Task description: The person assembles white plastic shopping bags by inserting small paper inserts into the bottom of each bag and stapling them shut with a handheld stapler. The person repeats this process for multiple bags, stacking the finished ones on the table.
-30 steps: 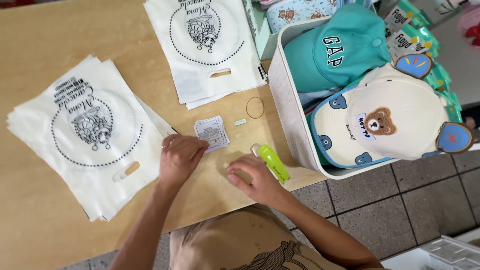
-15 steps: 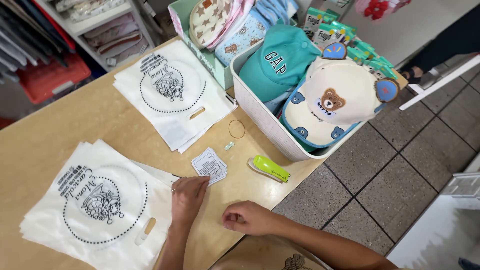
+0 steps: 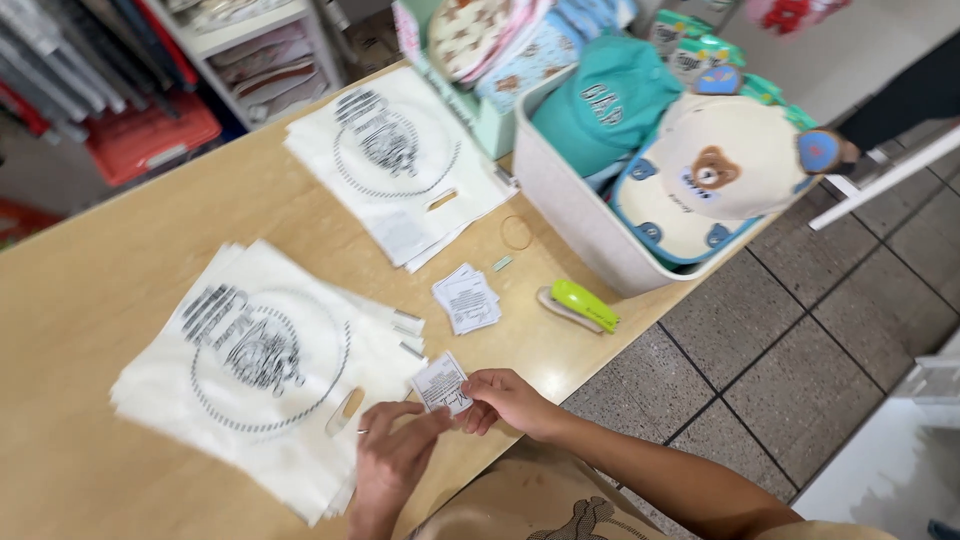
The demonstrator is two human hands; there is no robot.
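A: Where were the hands positioned?

B: Both were at the near edge of the wooden table [image 3: 120,300]. The left hand [image 3: 392,462] lay palm down, fingers partly curled, its fingertips pinching the lower left edge of a small white card [image 3: 441,384]. The right hand [image 3: 508,400] came in from the right, forearm angled up from the lower right corner, and its thumb and forefinger were closed on the card's right edge.

A: Was the card flat on the table?

B: It could not be determined whether it rested on the surface or was raised slightly. It was tilted, printed side up, just beside the corner of the nearer stack of white bags [image 3: 260,370].

A: What lay around it?

B: A small pile of similar cards [image 3: 467,298] lay further back, apart from the hands. A green stapler [image 3: 580,305] was to the right of that pile, near the table edge. A rubber band [image 3: 516,232] lay behind it, beside a second stack of white bags [image 3: 395,160]. A white bin [image 3: 570,215] at the far right corner held caps, including a cream cap with a bear patch [image 3: 715,175] and a teal cap [image 3: 600,100].
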